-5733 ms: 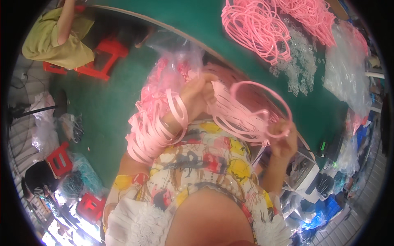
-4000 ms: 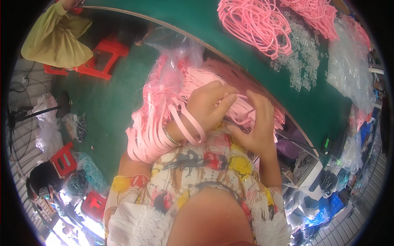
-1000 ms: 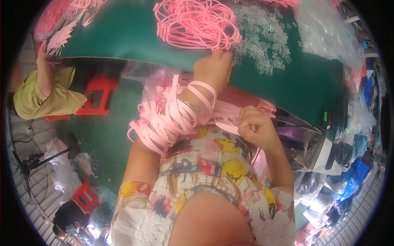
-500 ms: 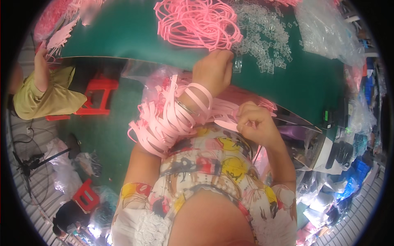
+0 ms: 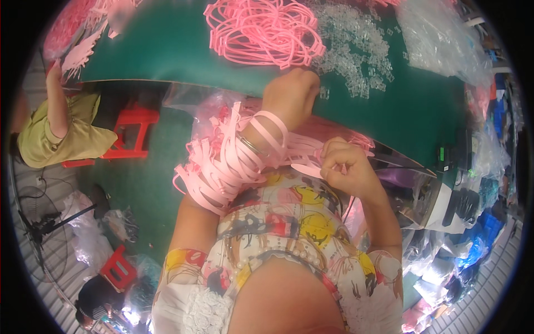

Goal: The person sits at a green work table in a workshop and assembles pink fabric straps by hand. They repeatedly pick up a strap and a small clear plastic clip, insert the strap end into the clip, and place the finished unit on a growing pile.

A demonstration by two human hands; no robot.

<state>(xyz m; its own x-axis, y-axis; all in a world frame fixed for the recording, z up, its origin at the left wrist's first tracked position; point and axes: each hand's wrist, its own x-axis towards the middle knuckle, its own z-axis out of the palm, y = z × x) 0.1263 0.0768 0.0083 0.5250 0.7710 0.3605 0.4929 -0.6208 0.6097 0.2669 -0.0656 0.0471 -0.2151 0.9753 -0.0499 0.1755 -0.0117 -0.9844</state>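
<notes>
My left hand (image 5: 290, 96) is closed over the table's near edge, beside loose clear plastic sliders (image 5: 361, 67). Its fingertips are turned away, so what they grip is hidden. A single clear slider (image 5: 325, 93) lies just to the right of these knuckles. Many pink strap loops (image 5: 236, 158) hang around my left forearm, next to a metal bracelet. My right hand (image 5: 346, 167) is closed in front of my chest, pinching a flat pink strap (image 5: 307, 169) that sticks out to its left.
A heap of pink straps (image 5: 264, 33) lies on the green table (image 5: 150, 58), with a clear plastic bag (image 5: 439, 44) at the far right. More pink straps rest below the table edge. On the left a co-worker in a yellow-green top (image 5: 64, 131) is near a red stool (image 5: 133, 131).
My left hand has shifted slightly to the right beside the sliders. My right hand keeps its pinch on the strap. The view has moved a little.
</notes>
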